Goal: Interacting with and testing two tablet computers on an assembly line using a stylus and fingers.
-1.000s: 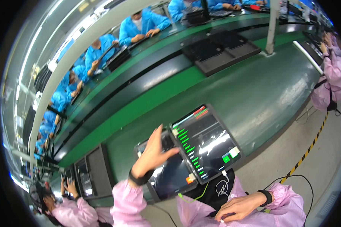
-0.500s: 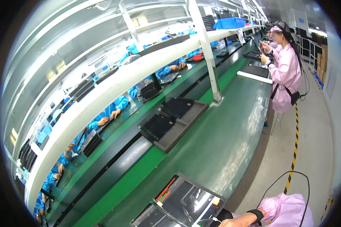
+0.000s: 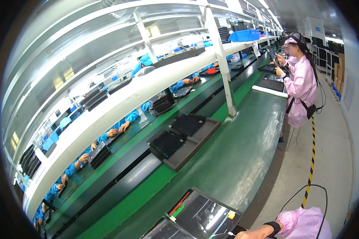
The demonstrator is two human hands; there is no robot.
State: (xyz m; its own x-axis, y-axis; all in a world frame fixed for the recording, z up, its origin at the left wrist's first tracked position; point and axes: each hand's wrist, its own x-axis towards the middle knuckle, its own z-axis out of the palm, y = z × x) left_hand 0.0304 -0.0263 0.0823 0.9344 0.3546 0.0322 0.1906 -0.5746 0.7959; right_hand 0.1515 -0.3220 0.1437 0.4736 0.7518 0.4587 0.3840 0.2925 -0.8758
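One hand is in view, the right hand (image 3: 249, 234), cut off by the lower edge, so how far its fingers are open and whether they grip anything cannot be told; the left hand is out of sight. Just left of the fingers lies a lit tablet (image 3: 203, 216), a white cable (image 3: 230, 233) at its near corner beside them. Farther left, against it, a second tablet (image 3: 163, 231) shows only in part, its screen mostly dark.

Red and green rows stand on the lit screen, so the work on this pair looks under way rather than finished; what is left cannot be read from it. Well ahead of the fingers and to their left, across the green table (image 3: 235, 159), a dark tray (image 3: 203, 136) bears two more tablets (image 3: 169, 142), apart from the hand.
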